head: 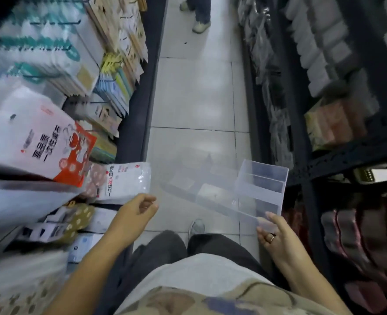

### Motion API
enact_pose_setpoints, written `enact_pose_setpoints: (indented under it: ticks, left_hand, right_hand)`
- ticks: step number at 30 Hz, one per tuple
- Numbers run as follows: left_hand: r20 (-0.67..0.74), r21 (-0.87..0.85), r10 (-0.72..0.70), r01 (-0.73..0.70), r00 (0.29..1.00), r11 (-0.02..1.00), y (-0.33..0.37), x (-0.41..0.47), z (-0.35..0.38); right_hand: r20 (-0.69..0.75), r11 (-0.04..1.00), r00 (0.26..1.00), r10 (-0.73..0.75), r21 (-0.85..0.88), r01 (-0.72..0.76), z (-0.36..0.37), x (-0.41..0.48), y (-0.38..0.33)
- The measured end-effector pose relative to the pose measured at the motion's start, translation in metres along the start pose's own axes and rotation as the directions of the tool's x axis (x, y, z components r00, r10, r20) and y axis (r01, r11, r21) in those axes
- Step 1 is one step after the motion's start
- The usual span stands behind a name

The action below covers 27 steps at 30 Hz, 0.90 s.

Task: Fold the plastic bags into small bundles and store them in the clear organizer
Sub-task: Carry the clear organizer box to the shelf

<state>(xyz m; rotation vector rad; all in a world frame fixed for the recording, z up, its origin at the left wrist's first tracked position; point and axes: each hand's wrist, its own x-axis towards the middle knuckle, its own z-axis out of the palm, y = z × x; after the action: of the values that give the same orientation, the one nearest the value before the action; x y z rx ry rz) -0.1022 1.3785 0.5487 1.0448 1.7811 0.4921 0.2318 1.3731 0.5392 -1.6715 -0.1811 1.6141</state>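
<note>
Setup step, I judge: right hand [276, 235] pinches near edge of clear divided plastic organizer [260, 185], held over the tiled floor [192, 98]; left hand [140, 208] fingers [148, 202] loosely curled, empty; next needs a bag to fold, none in hand.

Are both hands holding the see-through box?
No, only the right hand grips the clear organizer at its near corner, while the left hand is apart from it, loosely curled and holding nothing.

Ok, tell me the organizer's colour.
Clear and colourless; the organizer shows best in the head view.
</note>
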Motion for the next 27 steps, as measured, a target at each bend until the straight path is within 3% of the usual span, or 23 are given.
enact_pose_setpoints:
  ticks: [7,12,19,27]
  left_hand:
    - [-0.013,-0.071,-0.08,0.079,0.997,0.994,0.055,0.137,-0.036]
    - [-0.018,-0.05,-0.044,0.043,0.999,0.998,0.113,0.277,-0.072]
    - [0.035,0.083,0.113,-0.116,0.993,0.99,0.267,0.467,-0.134]
    - [0.055,0.106,0.248,-0.253,0.967,0.962,0.441,0.673,-0.156]
  right_hand:
    - [0.013,1.0,1.0,-0.018,0.01,0.018,0.097,0.116,-0.131]
    - [0.007,0.998,0.998,-0.063,0.014,0.063,0.179,0.203,-0.223]
    - [-0.084,0.992,0.996,-0.043,0.117,0.053,0.274,0.278,-0.339]
    - [-0.154,0.984,0.988,-0.024,0.173,0.051,0.354,0.394,-0.464]
